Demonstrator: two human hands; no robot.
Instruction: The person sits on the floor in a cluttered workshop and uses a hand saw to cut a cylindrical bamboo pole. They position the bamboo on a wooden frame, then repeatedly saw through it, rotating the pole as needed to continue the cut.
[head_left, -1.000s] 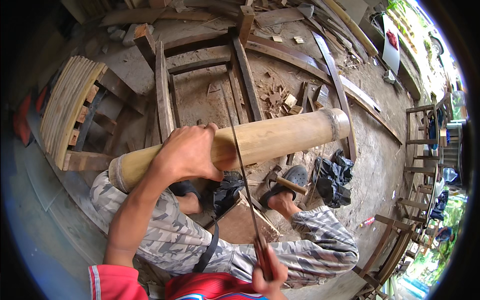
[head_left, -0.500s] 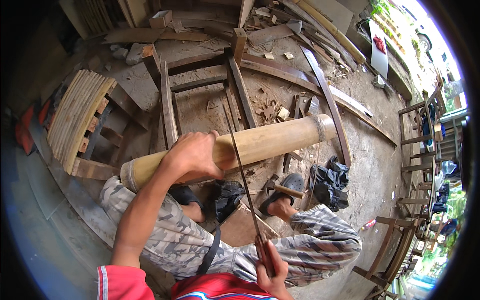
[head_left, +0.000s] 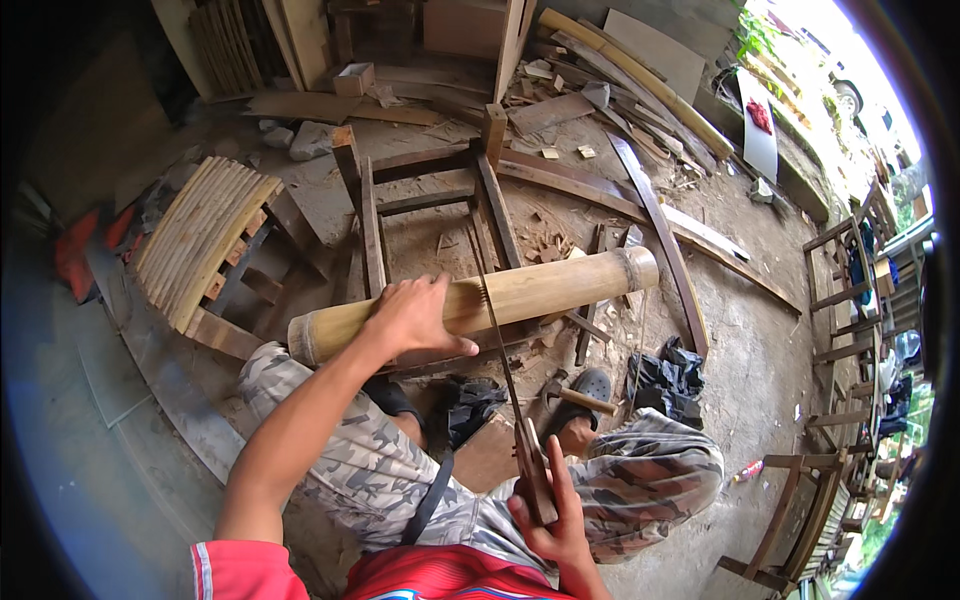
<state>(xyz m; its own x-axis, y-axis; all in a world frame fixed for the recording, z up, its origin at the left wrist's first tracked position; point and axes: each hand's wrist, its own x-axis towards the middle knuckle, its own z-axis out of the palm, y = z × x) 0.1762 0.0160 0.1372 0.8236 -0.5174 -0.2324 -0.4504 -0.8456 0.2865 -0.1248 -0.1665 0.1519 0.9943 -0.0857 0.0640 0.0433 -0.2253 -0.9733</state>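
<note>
A thick bamboo pole [head_left: 565,287] lies across in front of me, over my left knee and a wooden frame. My left hand [head_left: 412,318] presses on it from above, thumb spread toward me, closed round its left half. Just right of that hand, the thin blade of a handsaw [head_left: 503,352] crosses the bamboo at its near upper side. My right hand [head_left: 556,522] is wrapped round the saw's wooden handle, index finger stretched along it. Whether the blade sits in a cut cannot be made out.
A wooden stool frame [head_left: 372,225] stands behind the bamboo, and a slatted piece [head_left: 205,235] is at left. A hammer [head_left: 583,397] rests by my shod foot [head_left: 592,385]. Black plastic [head_left: 668,380] lies right of it. Long boards [head_left: 660,230] and scraps cover the floor beyond.
The saw has moved forward, its handle nearer the bamboo. My right index finger has straightened along the handle. My left hand stays on the bamboo; the whole view has shifted slightly.
</note>
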